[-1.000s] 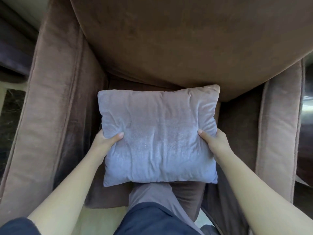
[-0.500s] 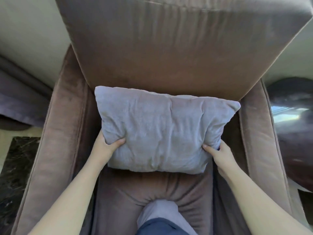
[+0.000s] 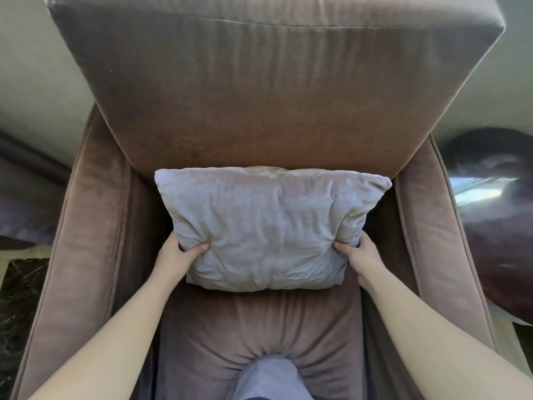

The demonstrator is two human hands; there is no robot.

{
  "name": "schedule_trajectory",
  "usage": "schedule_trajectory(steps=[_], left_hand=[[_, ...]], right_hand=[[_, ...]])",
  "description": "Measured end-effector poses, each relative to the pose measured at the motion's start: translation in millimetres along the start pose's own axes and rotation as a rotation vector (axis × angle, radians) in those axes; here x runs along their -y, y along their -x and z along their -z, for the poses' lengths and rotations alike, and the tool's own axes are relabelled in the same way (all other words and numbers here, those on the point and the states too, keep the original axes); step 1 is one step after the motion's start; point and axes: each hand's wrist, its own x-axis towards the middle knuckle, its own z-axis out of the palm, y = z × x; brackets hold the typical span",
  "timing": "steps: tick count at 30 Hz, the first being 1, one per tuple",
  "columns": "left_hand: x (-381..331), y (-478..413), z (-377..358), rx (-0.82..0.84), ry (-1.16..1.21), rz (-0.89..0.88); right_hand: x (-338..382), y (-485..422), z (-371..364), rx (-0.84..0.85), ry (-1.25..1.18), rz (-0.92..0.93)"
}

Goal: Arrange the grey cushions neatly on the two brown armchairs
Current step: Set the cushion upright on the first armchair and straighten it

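A grey cushion (image 3: pixel 265 226) stands tilted on the seat of a brown armchair (image 3: pixel 259 96), its top edge leaning against the backrest. My left hand (image 3: pixel 178 255) grips the cushion's lower left side, thumb on the front. My right hand (image 3: pixel 357 252) grips its lower right side the same way. My knee, in grey trousers (image 3: pixel 265 379), presses into the front of the seat. Only this one armchair and one cushion are in view.
The armchair's padded arms (image 3: pixel 95 255) flank the seat on both sides. A dark glossy round object (image 3: pixel 499 226) sits to the right of the chair. Dark marble floor (image 3: pixel 17 298) and a pale wall (image 3: pixel 34 67) show on the left.
The cushion has gone from held flat above the seat front to leaning against the backrest. My hands slid lower on its sides, and my view rose up the backrest.
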Motion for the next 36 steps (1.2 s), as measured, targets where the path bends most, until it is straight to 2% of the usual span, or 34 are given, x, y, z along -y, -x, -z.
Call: schedule_trajectory(steps=[4,7,13,16,20,24,29,32,36], left_hand=[[-15,-14,11,0.071,-0.013,0.002],[-31,-23,23,0.02,-0.027,0.015],[-78,-40,43,-0.014,0.214,-0.119],[-91,-50,37,-0.087,0.35,-0.165],[-92,-54,33,-0.238,0.424,-0.184],[-86,-48,44,-0.282,0.442,-0.207],[-82,-45,38,-0.313,0.471,-0.183],[-89,-46,38,-0.267,0.459,-0.165],[-110,-45,54,-0.222,0.261,-0.217]], right_hand=[[17,-2,9,0.028,0.071,0.003],[42,-3,22,0.046,0.056,0.077],[102,-12,32,0.002,0.01,0.225],[109,-20,24,-0.013,-0.064,0.196],[106,-28,21,-0.164,-0.141,0.182],[106,-30,32,-0.228,-0.198,0.22],[106,-31,24,-0.211,-0.207,0.195],[109,-28,23,-0.179,-0.087,0.2],[136,-17,32,-0.202,0.412,0.345]])
